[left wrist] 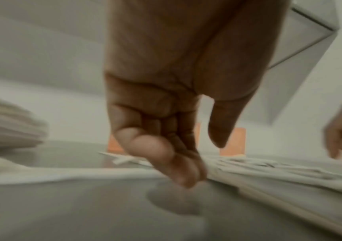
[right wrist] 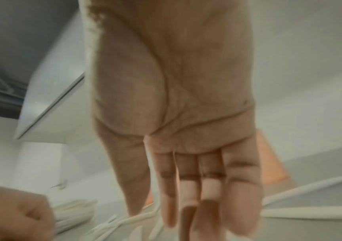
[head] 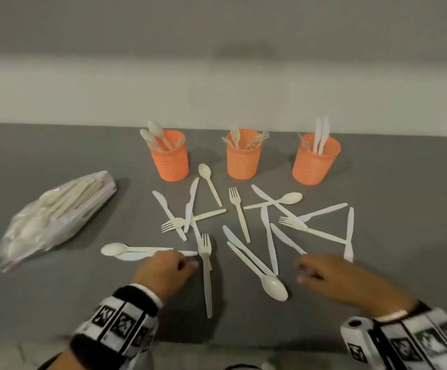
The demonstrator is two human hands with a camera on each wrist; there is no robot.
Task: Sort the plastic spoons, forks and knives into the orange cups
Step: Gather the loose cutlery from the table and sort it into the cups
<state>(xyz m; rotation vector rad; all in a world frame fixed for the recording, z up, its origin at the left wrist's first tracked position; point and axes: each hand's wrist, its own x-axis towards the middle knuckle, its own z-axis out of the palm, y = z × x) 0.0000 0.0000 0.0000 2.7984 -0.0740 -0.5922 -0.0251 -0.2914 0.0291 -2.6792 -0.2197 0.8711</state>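
Three orange mesh cups stand in a row at the back: the left cup (head: 169, 159) has spoons, the middle cup (head: 243, 156) forks, the right cup (head: 315, 162) knives. Cream spoons, forks and knives lie scattered in front of them on the grey table (head: 43, 303). My left hand (head: 187, 264) hovers low, its fingertips at the handle ends of a spoon (head: 113, 249) and a knife (head: 133, 256), beside a long fork (head: 206, 273). Its bent fingers (left wrist: 183, 177) touch the table and the thumb stands apart, holding nothing. My right hand (head: 301, 273) has straight fingers (right wrist: 240, 203), empty, near a spoon (head: 274, 288) and a knife (head: 287, 239).
A clear plastic bag of more cutlery (head: 54, 217) lies at the left of the table. A pale wall runs behind the cups. The table's near edge is just below my wrists.
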